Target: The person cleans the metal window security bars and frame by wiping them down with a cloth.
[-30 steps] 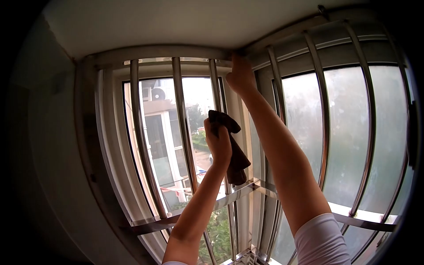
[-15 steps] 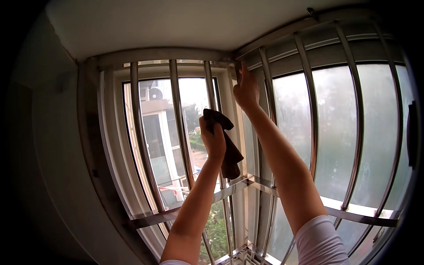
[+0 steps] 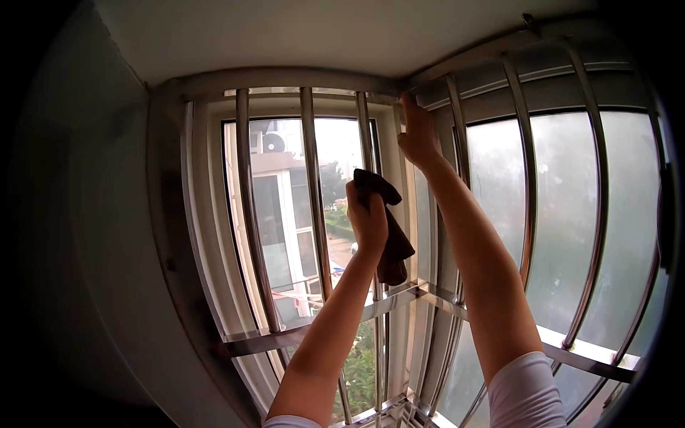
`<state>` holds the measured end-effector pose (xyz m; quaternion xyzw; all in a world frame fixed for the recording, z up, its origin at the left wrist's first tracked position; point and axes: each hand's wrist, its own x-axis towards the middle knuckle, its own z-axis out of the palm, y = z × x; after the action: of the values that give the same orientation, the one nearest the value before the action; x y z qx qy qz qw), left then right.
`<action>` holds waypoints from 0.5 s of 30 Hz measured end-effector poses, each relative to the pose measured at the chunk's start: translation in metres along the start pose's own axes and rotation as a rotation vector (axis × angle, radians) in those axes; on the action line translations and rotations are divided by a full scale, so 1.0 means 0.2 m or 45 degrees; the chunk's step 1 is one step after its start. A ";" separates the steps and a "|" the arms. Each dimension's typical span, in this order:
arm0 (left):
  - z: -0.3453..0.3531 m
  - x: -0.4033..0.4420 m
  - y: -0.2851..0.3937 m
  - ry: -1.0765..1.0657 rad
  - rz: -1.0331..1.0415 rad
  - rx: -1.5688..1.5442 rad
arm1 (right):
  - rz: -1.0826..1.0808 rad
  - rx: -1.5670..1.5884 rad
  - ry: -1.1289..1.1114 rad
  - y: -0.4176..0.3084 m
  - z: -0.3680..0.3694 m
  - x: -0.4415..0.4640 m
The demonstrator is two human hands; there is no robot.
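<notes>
The right hand, fingers straighter than a second ago, reaches up near the top rail, upper centre; its grip cannot be told. Mid-frame, the left hand still clenches the dark cloth, apparently unused.

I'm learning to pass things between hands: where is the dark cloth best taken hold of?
Probably by the hanging lower part of the dark cloth, coming from the person's right. The left hand grips its bunched upper end, while the lower part hangs free of the fingers, to the right of the wrist. Its long, narrow drape suggests closing around it sideways.
</notes>
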<state>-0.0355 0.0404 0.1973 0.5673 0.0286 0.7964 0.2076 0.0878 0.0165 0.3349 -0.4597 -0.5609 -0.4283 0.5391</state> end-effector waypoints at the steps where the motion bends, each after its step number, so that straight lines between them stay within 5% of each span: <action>1: 0.00 0.00 0.00 0.005 -0.008 -0.013 | 0.035 -0.105 -0.105 -0.02 -0.02 0.00; 11: 0.00 0.00 -0.03 -0.022 -0.112 -0.086 | 0.075 -0.175 -0.083 0.05 0.05 0.06; 14: -0.01 0.00 0.04 -0.103 -0.241 -0.108 | -0.172 0.112 0.194 0.15 0.08 0.05; 15: -0.06 0.02 0.01 -0.027 -0.063 -0.009 | -0.191 0.235 0.156 0.16 0.08 0.05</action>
<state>-0.0482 0.0424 0.1982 0.5739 0.0377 0.7852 0.2296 0.1164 0.0400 0.3439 -0.3378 -0.5966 -0.4413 0.5789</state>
